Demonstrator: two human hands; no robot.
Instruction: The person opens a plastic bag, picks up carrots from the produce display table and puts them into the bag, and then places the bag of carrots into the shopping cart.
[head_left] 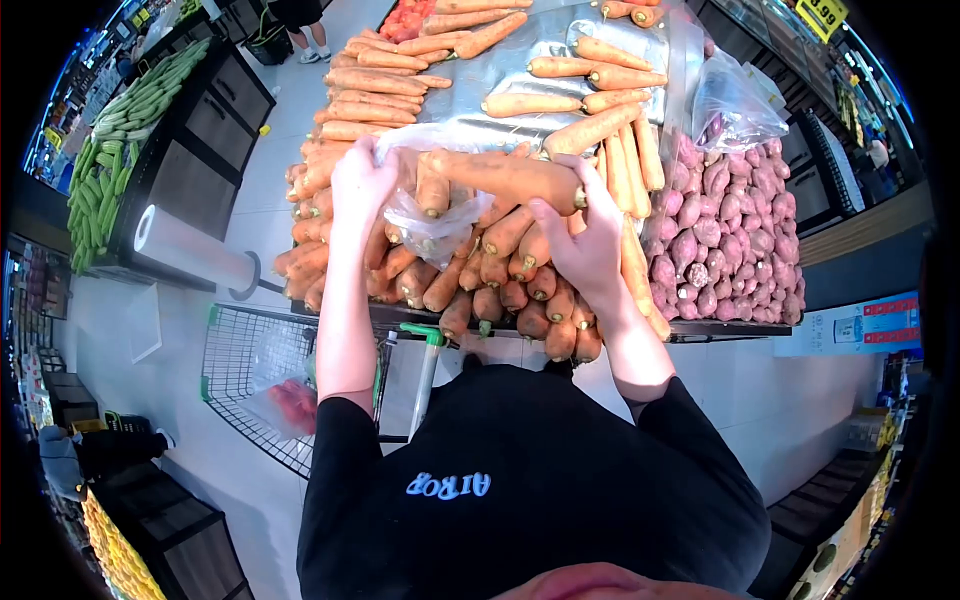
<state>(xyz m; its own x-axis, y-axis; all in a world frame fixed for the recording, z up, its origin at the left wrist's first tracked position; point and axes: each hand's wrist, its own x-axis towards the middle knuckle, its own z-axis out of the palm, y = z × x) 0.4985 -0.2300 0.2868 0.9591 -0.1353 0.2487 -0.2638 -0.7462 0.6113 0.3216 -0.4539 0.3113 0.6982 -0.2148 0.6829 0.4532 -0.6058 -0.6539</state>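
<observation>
A large carrot [510, 177] lies across between my hands, over the heaped carrots [500, 270]. My right hand [585, 220] is closed round its thick end. At the left, my left hand [362, 185] grips the edge of a clear plastic bag [440, 225], its fingers bent together. The bag hangs between the hands, with a carrot showing at its upper part. Whether the large carrot's thin end is inside the bag's mouth, I cannot tell.
Purple sweet potatoes [715, 230] fill the display's right side, with a plastic bag [735, 105] on them. A shopping cart [250, 350] stands at lower left, below a bag roll [190, 248]. Green vegetables [105, 160] lie on the left stand. A person [300, 20] stands behind.
</observation>
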